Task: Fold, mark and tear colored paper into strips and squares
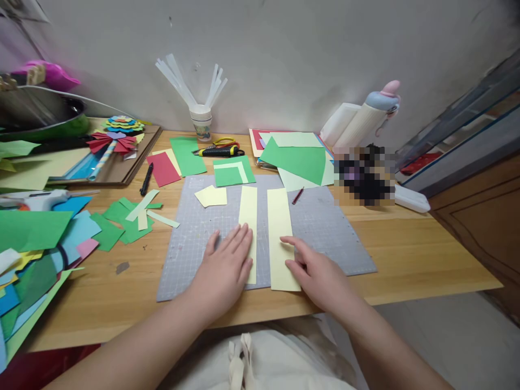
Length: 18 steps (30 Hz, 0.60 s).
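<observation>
Two long pale yellow paper strips lie side by side on a grey gridded cutting mat point(325, 238), with a narrow gap between them. My left hand point(227, 260) rests flat, fingers stretched out, over the left strip point(248, 203) and the mat beside it. At the right edge of the wider right strip point(279, 216), my right hand point(314, 265) touches the paper with its index finger extended and the thumb apart. A small yellow offcut point(211, 196) is on the mat at upper left. To the right of the strips lies a dark red pen-like stick point(298, 195).
Green paper scraps point(130, 219) and a coloured paper heap point(36, 271) cover the left side. Behind the mat are a utility knife point(217, 151), a paper cup with white sticks point(201, 124) and stacked sheets point(296, 160). A bottle point(365, 119) stands at right.
</observation>
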Available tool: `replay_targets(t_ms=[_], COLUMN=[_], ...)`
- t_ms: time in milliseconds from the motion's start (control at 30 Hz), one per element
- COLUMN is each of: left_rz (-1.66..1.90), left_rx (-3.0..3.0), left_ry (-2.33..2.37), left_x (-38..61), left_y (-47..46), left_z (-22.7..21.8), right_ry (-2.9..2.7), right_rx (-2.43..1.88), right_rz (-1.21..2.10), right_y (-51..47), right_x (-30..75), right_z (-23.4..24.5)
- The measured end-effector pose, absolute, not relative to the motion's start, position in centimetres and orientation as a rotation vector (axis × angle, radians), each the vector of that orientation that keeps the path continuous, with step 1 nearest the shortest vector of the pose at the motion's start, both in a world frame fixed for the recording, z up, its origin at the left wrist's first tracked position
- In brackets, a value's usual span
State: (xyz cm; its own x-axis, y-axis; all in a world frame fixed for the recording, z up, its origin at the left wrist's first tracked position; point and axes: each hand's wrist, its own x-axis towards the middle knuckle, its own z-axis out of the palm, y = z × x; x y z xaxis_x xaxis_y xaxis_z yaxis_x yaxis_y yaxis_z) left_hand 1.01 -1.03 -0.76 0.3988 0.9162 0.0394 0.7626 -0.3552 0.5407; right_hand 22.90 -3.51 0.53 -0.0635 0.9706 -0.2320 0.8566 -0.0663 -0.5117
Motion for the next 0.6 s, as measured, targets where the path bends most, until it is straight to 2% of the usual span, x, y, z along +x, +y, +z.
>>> replay_targets(t_ms=[67, 200, 333, 433, 600], left_rz=[0.581, 0.774, 0.914, 0.98, 0.939], left_rx=[2.047, 1.698, 1.087, 0.784, 0.646], left_ry=[1.522, 1.606, 1.383, 1.276, 1.232], left_x=[0.5, -0.4, -0.3, 0.4, 1.8], left_y=[-0.3, 0.9, 0.8, 0.3, -0.1], left_z=[0.1, 2.2, 3.8, 4.1, 4.0], right_ry=[-2.055, -2.204, -2.68, -2.797, -2.555], right_rx=[-2.0, -1.929, -1.223, -0.945, -0.778], right_rz=[0.749, 0.379, 0.588, 0.485, 0.439], right_y=[-2.7, -0.4, 1.4, 2.3, 3.2], right_x=[24.0, 24.1, 22.0, 21.0, 21.4], right_z=[0.9, 3.1, 4.8, 3.7, 0.2])
